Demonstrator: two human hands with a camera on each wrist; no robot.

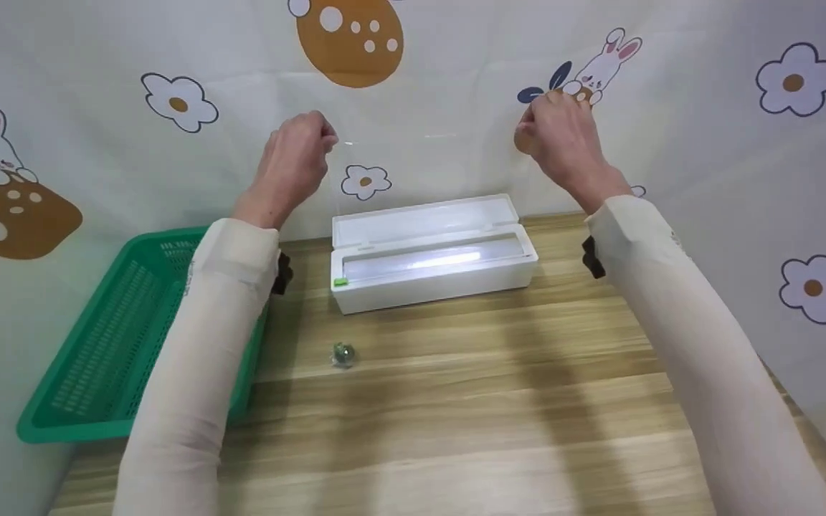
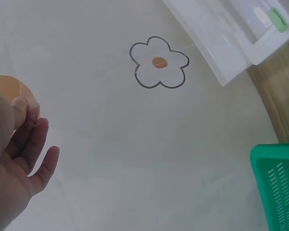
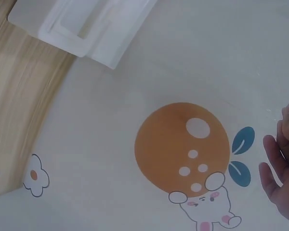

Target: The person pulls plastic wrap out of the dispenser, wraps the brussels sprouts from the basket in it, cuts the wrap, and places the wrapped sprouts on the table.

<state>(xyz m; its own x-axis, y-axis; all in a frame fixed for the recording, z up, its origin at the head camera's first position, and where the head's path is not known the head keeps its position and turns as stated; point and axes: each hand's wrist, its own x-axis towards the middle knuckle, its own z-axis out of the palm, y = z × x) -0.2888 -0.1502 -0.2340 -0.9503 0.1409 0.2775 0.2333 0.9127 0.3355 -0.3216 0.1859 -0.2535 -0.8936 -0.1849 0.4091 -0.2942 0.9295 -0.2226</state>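
A white cling film dispenser [image 1: 434, 265] stands on the table with its lid [image 1: 427, 221] tipped back and a green slider [image 1: 340, 282] at its front left corner. Clear cling film [image 1: 442, 135] shows faintly, by glints, between the raised hands above the dispenser. My left hand [image 1: 295, 154] pinches its left side; in the left wrist view, thumb and forefinger [image 2: 26, 108] meet while the other fingers stay loose. At the upper right, my right hand [image 1: 563, 136] pinches the other side. The right wrist view shows only part of that hand [image 3: 284, 159], its thumb tip unclear.
A green plastic basket [image 1: 119, 337] sits at the left, partly behind my left sleeve. Nearer me on the wooden table [image 1: 442, 401] lies a small greenish lump in clear wrap [image 1: 343, 355]. Behind everything hangs a white curtain [image 1: 442, 64] printed with flowers and rabbits.
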